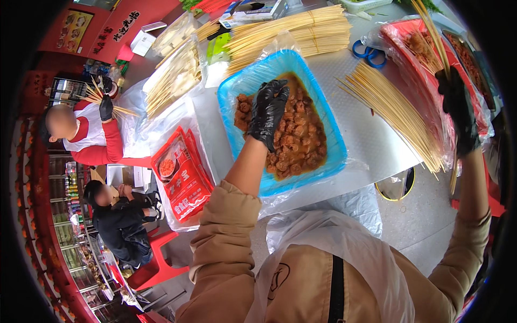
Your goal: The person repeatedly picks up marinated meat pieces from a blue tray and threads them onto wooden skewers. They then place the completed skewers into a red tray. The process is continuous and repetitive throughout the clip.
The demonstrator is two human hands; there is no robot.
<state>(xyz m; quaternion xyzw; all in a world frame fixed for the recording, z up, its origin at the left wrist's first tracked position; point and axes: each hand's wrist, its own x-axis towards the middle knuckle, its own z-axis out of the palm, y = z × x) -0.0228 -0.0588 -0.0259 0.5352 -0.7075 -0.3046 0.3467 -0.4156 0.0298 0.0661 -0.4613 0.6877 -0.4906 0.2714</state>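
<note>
My left hand (270,113), in a black glove, is over a blue plastic-lined tray (246,155). Chunks of meat (297,139) in brown sauce fill the middle of that tray, and the fingers curl just above them; whether a chunk is inside the fingers is hidden. On the far right my right hand (458,111), also black-gloved, grips a few bamboo skewers (434,34) that stick out at both ends. Beneath it lies a red lined tray (440,97) with skewered meat (422,46). A fan of loose bamboo skewers (394,115) rests on the metal table between the two trays.
Bundled skewers (295,34) and a glove box (254,11) are at the back. Blue-handled scissors (369,54) lie near the red tray. To the left are a tray of skewered pale sheets (177,76), red packets (183,173), a person holding skewers (91,125) and a seated person (117,222).
</note>
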